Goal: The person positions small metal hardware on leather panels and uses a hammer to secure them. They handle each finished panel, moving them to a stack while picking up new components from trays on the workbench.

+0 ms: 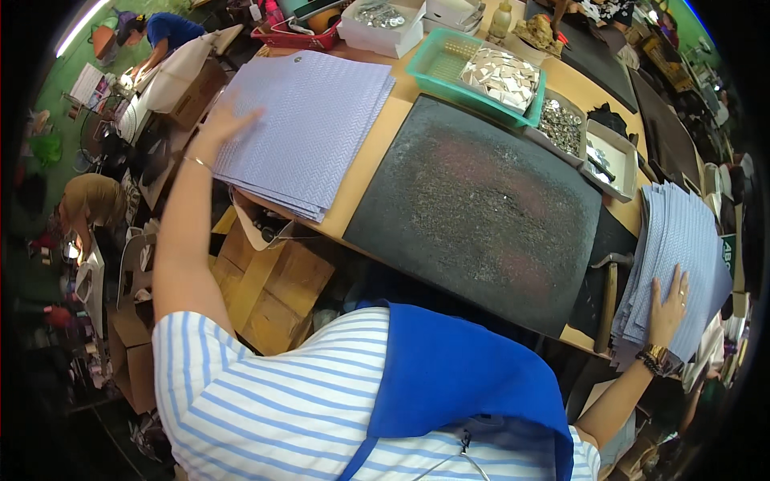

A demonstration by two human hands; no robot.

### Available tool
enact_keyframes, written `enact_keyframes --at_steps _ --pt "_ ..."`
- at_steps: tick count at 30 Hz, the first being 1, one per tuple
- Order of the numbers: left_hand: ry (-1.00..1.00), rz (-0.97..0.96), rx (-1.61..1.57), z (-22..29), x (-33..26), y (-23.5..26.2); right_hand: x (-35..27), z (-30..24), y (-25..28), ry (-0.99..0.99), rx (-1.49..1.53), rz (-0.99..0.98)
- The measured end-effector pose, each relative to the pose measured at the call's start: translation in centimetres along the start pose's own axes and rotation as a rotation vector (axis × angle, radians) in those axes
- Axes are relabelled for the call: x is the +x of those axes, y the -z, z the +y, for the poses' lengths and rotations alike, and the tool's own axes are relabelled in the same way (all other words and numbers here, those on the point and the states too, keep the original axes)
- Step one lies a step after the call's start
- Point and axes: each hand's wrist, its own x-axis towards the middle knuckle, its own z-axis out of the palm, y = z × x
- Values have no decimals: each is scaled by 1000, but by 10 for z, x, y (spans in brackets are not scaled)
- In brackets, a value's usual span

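My left hand [223, 124] lies flat, fingers spread, on the left edge of a stack of light purple textured sheets [309, 120] at the table's left end; the top sheet has a metal snap near its far corner. My right hand [668, 306] rests palm-down on a second stack of the same purple sheets [678, 240] at the right end. Neither hand grips anything. Between the stacks lies a large dark worn pad [481, 208]. A hammer [608, 293] lies beside the right stack, just left of my right hand.
A green basket of cut pieces [449, 60], trays of small metal parts [561, 124] and white boxes [385, 24] stand at the back. Wooden crates [273, 284] sit under the table's left end. Other people work at the far left [92, 204] and back left [164, 32].
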Motion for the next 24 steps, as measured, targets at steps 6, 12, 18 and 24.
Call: enact_keyframes --at_steps 6,12,18,24 --pt "-48 -92 22 -42 -38 -17 15 6 -36 30 200 41" --pt "-407 114 -369 53 -66 -17 24 -61 87 -131 478 -132" --pt "-285 -928 -1372 233 -203 -38 15 -202 179 402 1473 -640" --pt "-211 -1061 -1436 284 -221 -60 141 -240 36 366 949 -172"
